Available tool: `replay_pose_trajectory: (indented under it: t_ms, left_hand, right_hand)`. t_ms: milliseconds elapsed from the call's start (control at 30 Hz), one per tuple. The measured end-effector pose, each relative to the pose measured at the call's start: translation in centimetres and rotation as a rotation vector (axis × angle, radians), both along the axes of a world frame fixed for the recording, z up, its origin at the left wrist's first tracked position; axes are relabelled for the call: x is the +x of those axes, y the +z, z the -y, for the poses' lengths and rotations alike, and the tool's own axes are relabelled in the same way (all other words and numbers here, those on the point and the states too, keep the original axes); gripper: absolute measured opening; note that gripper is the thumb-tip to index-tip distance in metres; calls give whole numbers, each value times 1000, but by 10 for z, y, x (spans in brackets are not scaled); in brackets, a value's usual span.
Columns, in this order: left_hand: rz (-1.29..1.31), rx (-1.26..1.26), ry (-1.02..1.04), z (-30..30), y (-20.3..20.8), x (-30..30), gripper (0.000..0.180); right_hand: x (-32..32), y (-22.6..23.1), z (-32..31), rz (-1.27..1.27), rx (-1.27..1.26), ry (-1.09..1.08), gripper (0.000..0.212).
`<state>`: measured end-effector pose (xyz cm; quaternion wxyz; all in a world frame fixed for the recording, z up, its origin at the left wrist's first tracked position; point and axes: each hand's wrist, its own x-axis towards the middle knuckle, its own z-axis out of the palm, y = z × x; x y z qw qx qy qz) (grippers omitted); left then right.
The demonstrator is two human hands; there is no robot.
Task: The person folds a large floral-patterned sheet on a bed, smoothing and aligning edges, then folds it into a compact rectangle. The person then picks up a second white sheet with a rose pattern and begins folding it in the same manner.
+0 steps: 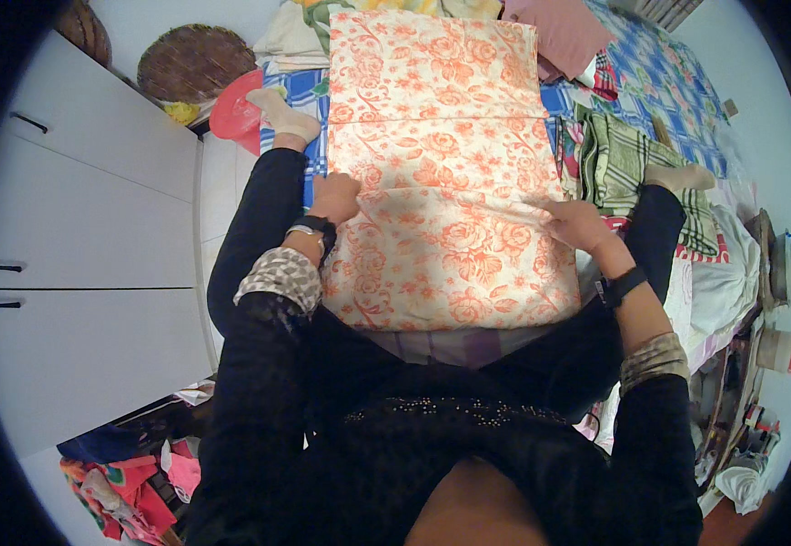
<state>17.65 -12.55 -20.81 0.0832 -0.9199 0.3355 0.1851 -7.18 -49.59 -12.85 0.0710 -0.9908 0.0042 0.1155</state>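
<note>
Holding the flowered cloth at mid-frame by both sides, in closed fingers of left hand and right hand. Apparently folded into a long panel, not yet compact. Hemmed in by both legs, plus pink fabric and green checked cloth at upper right, leaving little room sideways.

The camera on the person's head looks down and forward. The black beaded top is close; the bare left hand and bare right hand are farther off. It sees wide, from the flat white cupboard to the pale wall.
</note>
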Motion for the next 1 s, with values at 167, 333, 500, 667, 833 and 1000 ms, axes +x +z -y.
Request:
replay_pose_trajectory:
  t_ms: [167, 333, 500, 667, 833, 1000]
  left_hand:
    - [-190, -266, 66, -29, 23, 6, 34]
    - [-661, -469, 283, -53, 22, 14, 57]
    - [-714, -636, 481, -59, 24, 24, 57]
    - [-1041, -865, 840, -62, 33, 20, 65]
    - [-1044, -829, 792, -53, 18, -1, 47]
    - [-952, -868, 836, -53, 3, 3, 37]
  right_hand:
    - [-5, 25, 12, -102, 125, -89, 42]
    - [-18, 38, 25, -105, 382, -326, 37]
    - [-20, 29, 43, -27, 608, -471, 24]
    - [-22, 16, 52, -7, 644, -522, 25]
    - [-24, -9, 43, -105, 672, -442, 42]
    - [-22, -17, 50, -76, 704, -569, 38]
